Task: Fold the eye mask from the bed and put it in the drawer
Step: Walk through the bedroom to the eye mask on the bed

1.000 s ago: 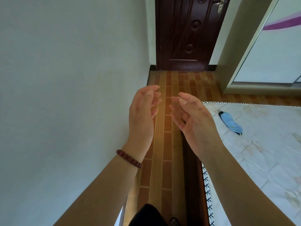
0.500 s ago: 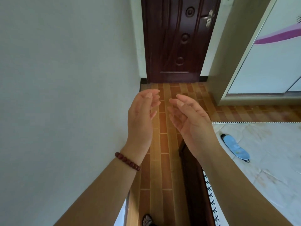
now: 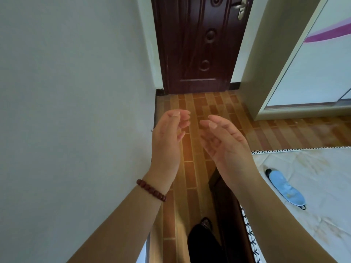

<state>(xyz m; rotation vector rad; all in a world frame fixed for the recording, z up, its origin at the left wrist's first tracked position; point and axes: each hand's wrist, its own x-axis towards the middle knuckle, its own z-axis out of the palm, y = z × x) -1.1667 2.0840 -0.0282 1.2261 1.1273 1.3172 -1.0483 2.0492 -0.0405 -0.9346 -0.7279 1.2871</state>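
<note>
A light blue eye mask (image 3: 284, 187) with a dark strap lies flat on the white bed (image 3: 313, 221) at the right, near the bed's corner. My left hand (image 3: 168, 141) and my right hand (image 3: 225, 144) are raised side by side in front of me over the floor, palms facing each other, fingers loosely curled and apart, both holding nothing. The right hand is up and to the left of the mask, well apart from it. No drawer is in view.
A white wall (image 3: 72, 111) runs close along the left. A dark wooden door (image 3: 199, 44) stands shut ahead, and a pale wardrobe panel (image 3: 313, 63) is at the right. A narrow strip of brown tiled floor (image 3: 191, 168) lies between wall and dark bed frame (image 3: 228, 215).
The view has tilted upward, so the door shows more and the mask and bed sit lower in the frame. Both hands keep the same raised, empty pose.
</note>
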